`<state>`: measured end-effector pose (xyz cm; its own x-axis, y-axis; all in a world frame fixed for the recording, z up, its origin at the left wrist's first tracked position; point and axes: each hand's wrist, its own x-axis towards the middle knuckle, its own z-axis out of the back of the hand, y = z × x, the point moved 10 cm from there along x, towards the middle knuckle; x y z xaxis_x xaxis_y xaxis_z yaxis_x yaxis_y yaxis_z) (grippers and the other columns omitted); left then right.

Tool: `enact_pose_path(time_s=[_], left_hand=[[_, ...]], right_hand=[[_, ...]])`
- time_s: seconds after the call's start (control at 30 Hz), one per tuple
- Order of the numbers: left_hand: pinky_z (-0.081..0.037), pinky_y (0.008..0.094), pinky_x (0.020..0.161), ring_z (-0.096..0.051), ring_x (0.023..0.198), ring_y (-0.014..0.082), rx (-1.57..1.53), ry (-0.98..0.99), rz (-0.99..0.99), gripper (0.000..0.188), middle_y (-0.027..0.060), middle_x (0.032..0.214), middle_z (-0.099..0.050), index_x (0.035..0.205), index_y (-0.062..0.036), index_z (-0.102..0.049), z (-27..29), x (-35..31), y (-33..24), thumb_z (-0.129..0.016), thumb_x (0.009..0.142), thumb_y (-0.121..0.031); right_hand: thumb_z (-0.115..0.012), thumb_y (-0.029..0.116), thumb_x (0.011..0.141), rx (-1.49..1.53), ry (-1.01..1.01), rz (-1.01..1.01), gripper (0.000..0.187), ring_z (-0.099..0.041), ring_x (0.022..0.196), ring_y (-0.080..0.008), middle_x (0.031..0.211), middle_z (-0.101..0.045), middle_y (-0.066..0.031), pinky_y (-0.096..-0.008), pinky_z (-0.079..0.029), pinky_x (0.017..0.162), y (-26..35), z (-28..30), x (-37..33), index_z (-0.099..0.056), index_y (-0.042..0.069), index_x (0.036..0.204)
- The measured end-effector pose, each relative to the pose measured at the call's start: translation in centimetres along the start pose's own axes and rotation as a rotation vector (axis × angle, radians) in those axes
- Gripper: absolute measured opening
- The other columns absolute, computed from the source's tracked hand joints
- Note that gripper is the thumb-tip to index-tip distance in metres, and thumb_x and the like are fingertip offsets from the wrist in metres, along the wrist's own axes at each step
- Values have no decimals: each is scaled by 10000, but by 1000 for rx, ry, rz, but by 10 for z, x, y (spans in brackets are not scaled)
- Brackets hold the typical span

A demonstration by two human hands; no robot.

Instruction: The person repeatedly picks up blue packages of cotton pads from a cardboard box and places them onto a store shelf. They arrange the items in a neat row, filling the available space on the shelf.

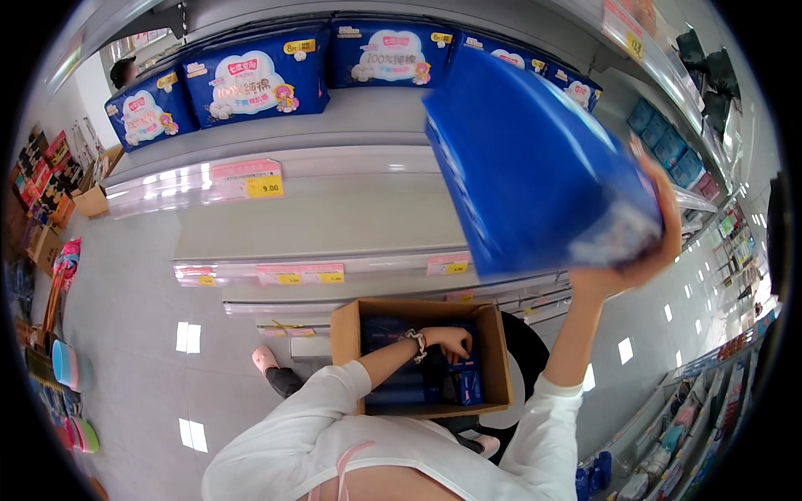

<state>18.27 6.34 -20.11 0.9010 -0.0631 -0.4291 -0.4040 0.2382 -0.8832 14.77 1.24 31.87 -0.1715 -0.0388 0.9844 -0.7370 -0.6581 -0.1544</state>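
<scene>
Slippage looks the likeliest trouble: the blue pack [535, 159] is tilted in mid-air, gripped by one end only, and its film looks smooth and glossy. The right hand [639, 259] is curled round the pack's lower right end; blur hides how firmly the fingers press. Too wide a swing could knock the row of packs [259, 79] on the upper shelf [368, 125] — plump, soft-looking bricks that might topple or dent. The left hand [451, 341] is down inside the open cardboard box [344, 334], loosely bent over dark blue packages [464, 388]; whether it has hold of one, I cannot tell. Pressing on the box's thin, matt brown wall could tip it — what supports it is mostly hidden.
</scene>
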Motion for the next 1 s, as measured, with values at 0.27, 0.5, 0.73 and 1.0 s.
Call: enact_pose_path(time_s=[0.27, 0.5, 0.73, 1.0], left_hand=[[-509, 327, 551, -668, 590, 193, 294, -181, -94, 313, 105, 694, -666, 1070, -34, -566, 4, -13, -24, -668, 798, -151], [-505, 390, 585, -670, 640, 264, 380, -217, -119, 304, 130, 727, -662, 1044, -62, -558, 3, -12, -28, -643, 757, -110], [-505, 468, 681, -640, 827, 383, 602, -340, -209, 325, 163, 920, -641, 988, -71, -535, -6, 4, -23, -690, 709, -138], [-516, 486, 695, -646, 851, 385, 676, -374, -202, 358, 183, 922, -646, 1028, -66, -525, -5, -6, -35, -693, 721, -144]], right_hand=[[-843, 90, 593, 147, 419, -137, 691, -582, 1053, -263, 1186, -589, -81, -334, -494, 877, -53, -119, 52, -581, 136, 1231], [-837, 367, 690, 267, 491, -592, 793, -585, 1028, -274, 1240, -521, -193, -349, -541, 798, -130, -157, 6, -467, 92, 1335], [-856, 383, 651, 134, 567, -793, 784, -603, 874, -190, 1036, -573, -147, -317, -520, 683, -140, -159, -4, -505, 36, 1260], [-757, 249, 753, 20, 453, 13, 383, -427, 1237, -324, 1328, -497, -92, -430, -357, 1012, -55, -144, 38, -650, 147, 1107]])
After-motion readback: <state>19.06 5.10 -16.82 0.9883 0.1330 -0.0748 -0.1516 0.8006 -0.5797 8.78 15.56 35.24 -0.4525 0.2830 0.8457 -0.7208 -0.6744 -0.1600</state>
